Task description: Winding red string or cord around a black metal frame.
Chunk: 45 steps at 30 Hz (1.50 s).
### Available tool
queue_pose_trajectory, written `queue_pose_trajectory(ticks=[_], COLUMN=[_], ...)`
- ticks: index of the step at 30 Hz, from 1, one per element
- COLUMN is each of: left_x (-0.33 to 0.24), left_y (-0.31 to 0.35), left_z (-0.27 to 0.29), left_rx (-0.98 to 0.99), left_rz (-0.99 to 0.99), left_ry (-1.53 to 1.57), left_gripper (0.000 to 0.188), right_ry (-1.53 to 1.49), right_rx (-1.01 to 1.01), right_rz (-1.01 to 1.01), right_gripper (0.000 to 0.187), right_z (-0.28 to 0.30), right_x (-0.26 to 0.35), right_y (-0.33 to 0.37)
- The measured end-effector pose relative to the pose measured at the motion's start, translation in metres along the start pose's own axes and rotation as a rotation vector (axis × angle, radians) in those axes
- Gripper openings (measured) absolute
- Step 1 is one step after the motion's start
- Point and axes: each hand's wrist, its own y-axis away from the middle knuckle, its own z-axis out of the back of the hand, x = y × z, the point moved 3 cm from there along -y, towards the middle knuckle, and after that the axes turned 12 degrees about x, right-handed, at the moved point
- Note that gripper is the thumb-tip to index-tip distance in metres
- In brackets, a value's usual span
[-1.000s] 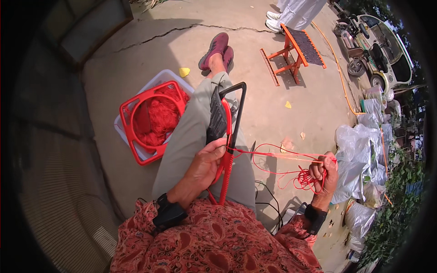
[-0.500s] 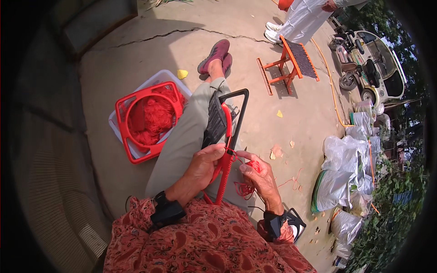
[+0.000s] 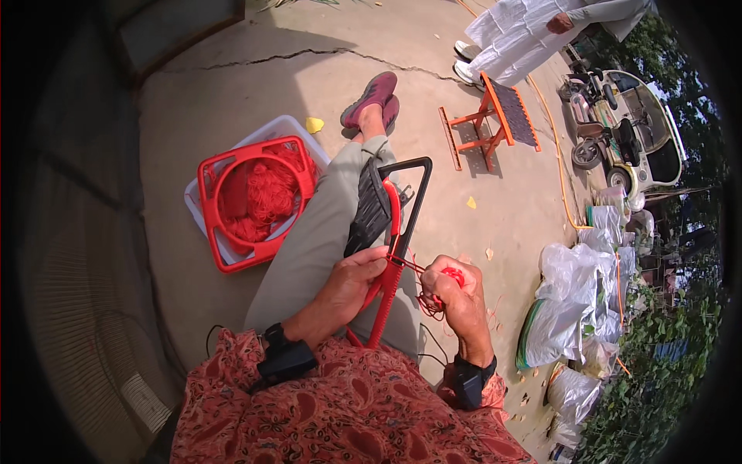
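Observation:
Across my lap lies a frame [image 3: 418, 195] with a bare black bar at its far end, red side rails and a black slatted panel [image 3: 372, 205]. My left hand [image 3: 345, 288] is closed on the frame's side, thumb and fingertips pressed where red cord crosses the rail. To the right, my right hand [image 3: 461, 301] is a fist around a bundle of red cord [image 3: 454, 276], with loops hanging below. Strands of this cord stretch between the fist and the rail. The near part of the rail [image 3: 380, 321] is ridged and red.
On the left stands a white basket [image 3: 202, 219] with a red ring-shaped frame [image 3: 207, 193] and tangled red cord [image 3: 267, 193]. An orange folding stool [image 3: 497, 120] stands ahead, near a person [image 3: 510, 39]. White sacks [image 3: 560, 325] and a three-wheeled vehicle [image 3: 630, 135] line the right.
My right hand has moved right and up, closing into a fist and drawing the cord strands out from the rail. My left hand stays at the frame.

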Motion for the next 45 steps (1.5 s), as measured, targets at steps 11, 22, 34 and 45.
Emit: queue_pose_trajectory(ticks=[11,22,34,45], left_x=[0.002,0.006,0.004,0.002], left_y=[-0.001,-0.005,-0.014,-0.010], left_z=[0.005,0.014,0.014,0.019], left_rx=[-0.048,-0.156,-0.160,-0.160], left_rz=[0.014,0.050,0.167,0.155], left_ry=[0.048,0.098,0.003,0.036], left_gripper=[0.025,0.014,0.017,0.014], right_ry=[0.171,0.266,-0.161,0.001], right_rx=[0.046,0.175,-0.410,-0.105], right_rz=[0.110,0.299,0.295,0.130], right_gripper=[0.019,0.014,0.022,0.013], right_z=[-0.008,-0.034,0.071,0.003], right_x=[0.002,-0.014,-0.014,-0.059], right_y=[0.016,0.022,0.045,0.005])
